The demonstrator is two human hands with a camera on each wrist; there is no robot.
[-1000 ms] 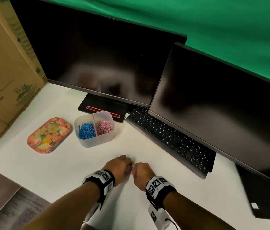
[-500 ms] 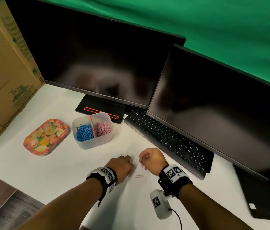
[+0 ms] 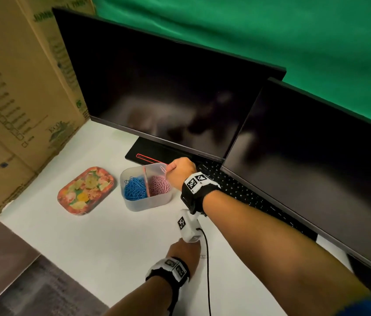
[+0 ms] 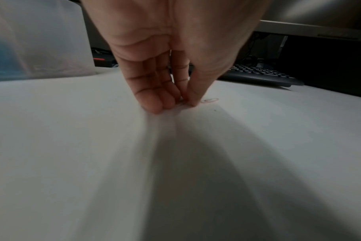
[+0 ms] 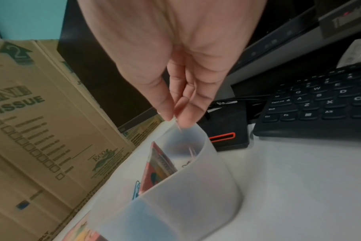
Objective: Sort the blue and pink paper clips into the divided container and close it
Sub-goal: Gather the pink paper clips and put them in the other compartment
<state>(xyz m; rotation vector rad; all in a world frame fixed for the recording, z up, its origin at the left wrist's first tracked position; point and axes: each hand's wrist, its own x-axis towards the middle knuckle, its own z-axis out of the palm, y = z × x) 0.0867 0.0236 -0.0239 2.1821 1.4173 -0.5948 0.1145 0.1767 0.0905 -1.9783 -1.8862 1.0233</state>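
Observation:
The translucent divided container (image 3: 148, 202) holds blue clips (image 3: 134, 190) left of its pink divider (image 3: 145, 183) and pink clips (image 3: 158, 187) on the right. My right hand (image 3: 168, 171) hovers over the right compartment's far rim. Its thumb and forefinger (image 5: 175, 119) pinch a pink paper clip (image 3: 163, 169) that dangles into the container (image 5: 185, 195). My left hand (image 3: 185, 245) is on the table nearer me. Its thumb and fingertips (image 4: 183, 102) meet on the surface, and whether they hold anything is unclear. A loose pink clip (image 4: 210, 100) lies just right of the thumb.
The floral lid (image 3: 86, 190) lies on the table left of the container. Two dark monitors (image 3: 168, 99) and a black keyboard (image 3: 248, 192) stand behind and to the right. Cardboard boxes (image 3: 9, 110) wall the left side. The table edge (image 3: 50, 254) runs at lower left.
My right hand lifted a pink clip off the table and carried it forward and left, over the container's pink side. The left hand stayed low on the table by the remaining clip.

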